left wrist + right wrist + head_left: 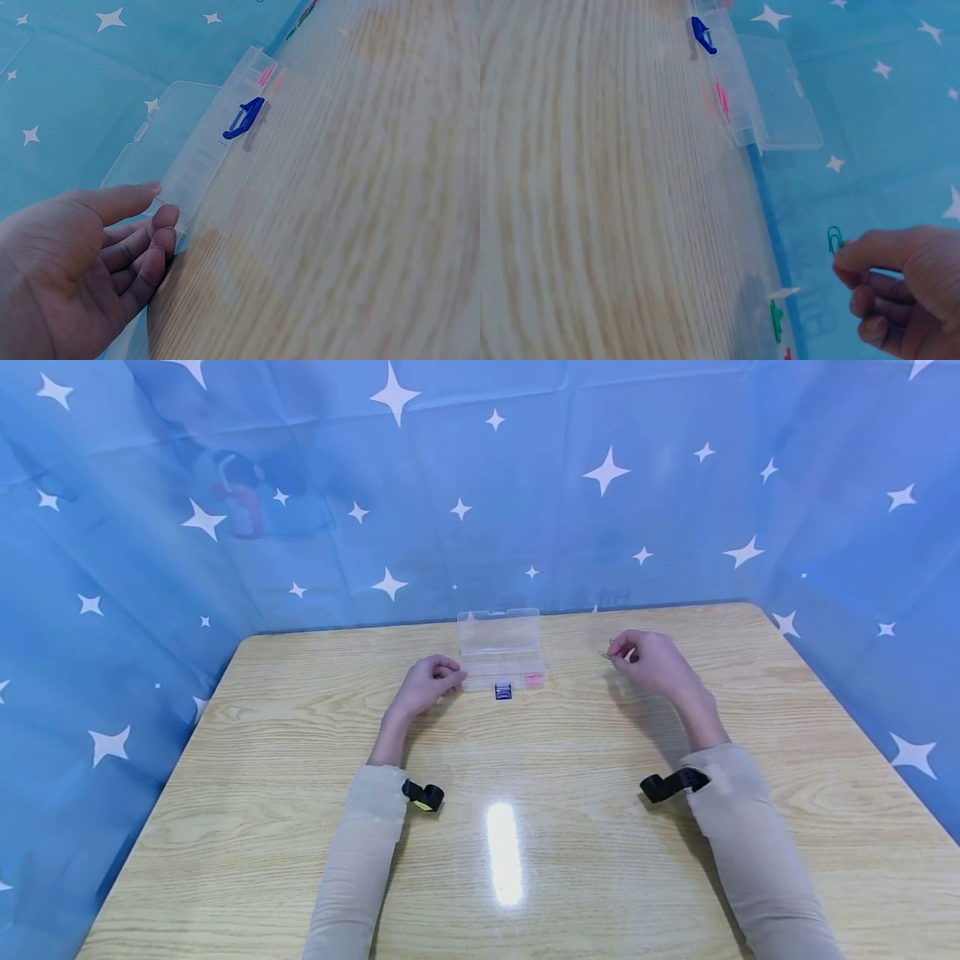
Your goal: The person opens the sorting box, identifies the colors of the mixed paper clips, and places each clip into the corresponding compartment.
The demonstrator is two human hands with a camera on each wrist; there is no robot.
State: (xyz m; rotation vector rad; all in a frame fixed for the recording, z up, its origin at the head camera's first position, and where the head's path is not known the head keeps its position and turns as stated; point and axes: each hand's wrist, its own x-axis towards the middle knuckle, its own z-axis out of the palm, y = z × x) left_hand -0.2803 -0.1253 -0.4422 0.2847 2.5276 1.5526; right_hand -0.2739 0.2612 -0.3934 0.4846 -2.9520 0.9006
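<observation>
A clear plastic box [501,665] with compartments stands at the back of the table, its clear lid [499,632] raised. My left hand [431,683] is at the box's left end, thumb and curled fingers holding its corner. Along the front wall is a blue frame-shaped piece [244,118]. Something pink [533,680] lies in the front right compartment. To the right of the box, my right hand [651,664] pinches a green paper clip [835,239] between thumb and forefinger, raised above the table. The other fingers curl in below it.
Near the table's back edge, below the right hand in its wrist view, lie a green piece [776,321] and a red piece [787,354]. A blue star-patterned cloth [420,485] hangs behind the wooden table [300,735].
</observation>
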